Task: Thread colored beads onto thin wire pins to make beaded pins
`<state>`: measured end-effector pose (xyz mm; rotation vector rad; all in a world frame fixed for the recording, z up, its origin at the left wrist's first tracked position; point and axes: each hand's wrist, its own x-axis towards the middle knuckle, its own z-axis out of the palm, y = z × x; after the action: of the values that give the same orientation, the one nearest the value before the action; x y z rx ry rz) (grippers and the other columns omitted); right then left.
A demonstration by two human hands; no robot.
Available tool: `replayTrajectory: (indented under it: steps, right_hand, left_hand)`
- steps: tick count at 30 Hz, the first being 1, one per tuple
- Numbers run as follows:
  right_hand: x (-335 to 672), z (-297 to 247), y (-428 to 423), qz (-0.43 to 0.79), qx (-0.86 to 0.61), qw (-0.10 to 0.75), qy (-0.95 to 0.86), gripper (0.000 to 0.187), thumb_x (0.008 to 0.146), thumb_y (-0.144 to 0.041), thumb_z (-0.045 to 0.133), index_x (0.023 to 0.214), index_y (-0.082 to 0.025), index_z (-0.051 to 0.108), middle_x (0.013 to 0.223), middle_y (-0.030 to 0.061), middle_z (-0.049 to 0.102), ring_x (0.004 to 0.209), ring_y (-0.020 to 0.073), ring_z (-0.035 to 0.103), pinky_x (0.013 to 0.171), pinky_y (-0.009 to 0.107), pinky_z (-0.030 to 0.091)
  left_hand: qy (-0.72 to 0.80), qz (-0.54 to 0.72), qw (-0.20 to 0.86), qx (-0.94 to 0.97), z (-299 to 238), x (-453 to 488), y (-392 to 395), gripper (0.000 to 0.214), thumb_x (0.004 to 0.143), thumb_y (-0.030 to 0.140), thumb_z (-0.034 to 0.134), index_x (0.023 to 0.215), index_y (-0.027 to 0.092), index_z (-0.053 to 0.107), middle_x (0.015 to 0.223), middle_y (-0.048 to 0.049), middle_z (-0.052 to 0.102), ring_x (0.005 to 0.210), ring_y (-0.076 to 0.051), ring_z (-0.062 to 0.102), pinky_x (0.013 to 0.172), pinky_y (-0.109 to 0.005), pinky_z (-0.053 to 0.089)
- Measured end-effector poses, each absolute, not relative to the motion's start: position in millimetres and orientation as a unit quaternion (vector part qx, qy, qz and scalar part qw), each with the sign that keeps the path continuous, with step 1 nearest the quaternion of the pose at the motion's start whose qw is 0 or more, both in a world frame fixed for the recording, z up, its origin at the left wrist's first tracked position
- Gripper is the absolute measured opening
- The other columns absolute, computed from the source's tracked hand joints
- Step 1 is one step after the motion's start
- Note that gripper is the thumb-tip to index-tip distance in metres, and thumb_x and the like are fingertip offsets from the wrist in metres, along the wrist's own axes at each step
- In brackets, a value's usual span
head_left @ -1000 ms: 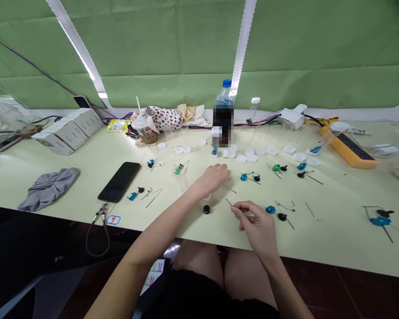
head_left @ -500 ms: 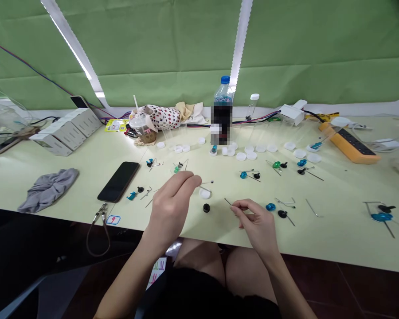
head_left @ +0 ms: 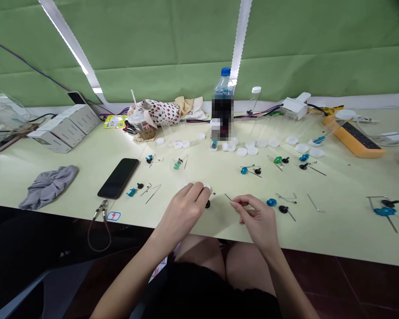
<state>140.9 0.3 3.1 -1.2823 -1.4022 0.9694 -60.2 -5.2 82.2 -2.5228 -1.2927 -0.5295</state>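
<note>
My left hand (head_left: 188,206) is low over the table with its fingertips pinched together. A thin metal rod with a dark tip (head_left: 213,193) sticks out to the right of those fingers; most of it is hidden. Just beneath them, a small black round piece (head_left: 207,204) is partly covered, and a white cap (head_left: 206,186) shows behind the knuckles. To the right, my right hand (head_left: 255,217) pinches a thin metal rod (head_left: 228,197) between thumb and forefinger, its free end pointing up and left. The two hands are apart.
Small sets of blue, green and black pieces with bent wires, such as a blue piece (head_left: 271,202), lie around. A phone (head_left: 118,178) and grey scrunchie (head_left: 49,187) are at left. Clear tubes with white caps, a bottle (head_left: 222,106) and an orange power strip (head_left: 357,137) stand farther back.
My left hand has come down toward the table, bringing the dark-tipped rod lower and partly covering the black piece. My right hand has stayed nearly still with its rod.
</note>
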Motion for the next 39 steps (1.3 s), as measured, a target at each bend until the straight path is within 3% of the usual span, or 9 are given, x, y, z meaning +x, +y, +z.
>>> replayTrajectory:
  steps: [15, 25, 39]
  right_hand:
    - [140.7, 2.2, 0.6, 0.393, -0.526, 0.48, -0.581, 0.021, 0.086, -0.04, 0.064, 0.081, -0.02, 0.068, 0.083, 0.0034, 0.065, 0.062, 0.0138, 0.058, 0.043, 0.022, 0.05]
    - [140.6, 2.9, 0.1, 0.389, -0.529, 0.481, -0.581, 0.024, 0.085, -0.043, 0.064, 0.081, -0.02, 0.068, 0.083, 0.0051, 0.066, 0.064, 0.0156, 0.059, 0.042, 0.024, 0.051]
    - [140.8, 1.5, 0.8, 0.392, -0.527, 0.485, -0.578, 0.024, 0.085, -0.044, 0.064, 0.082, -0.02, 0.069, 0.083, 0.0048, 0.066, 0.064, 0.0157, 0.06, 0.043, 0.024, 0.051]
  left_hand:
    - [-0.459, -0.126, 0.088, -0.875, 91.4, -57.2, -8.4, 0.02, 0.091, -0.001, 0.044, 0.099, 0.011, 0.057, 0.092, -0.0084, 0.06, 0.081, -0.02, 0.057, 0.07, -0.031, 0.052]
    - [-0.453, -0.183, 0.108, -0.866, 87.0, -58.8, -7.6, 0.024, 0.091, -0.002, 0.039, 0.1, 0.013, 0.056, 0.092, -0.0087, 0.062, 0.083, -0.02, 0.06, 0.069, -0.031, 0.053]
    - [-0.454, -0.146, 0.104, -0.872, 87.0, -55.8, -3.1, 0.025, 0.09, -0.003, 0.039, 0.097, 0.013, 0.057, 0.088, -0.0078, 0.06, 0.078, -0.02, 0.058, 0.067, -0.03, 0.052]
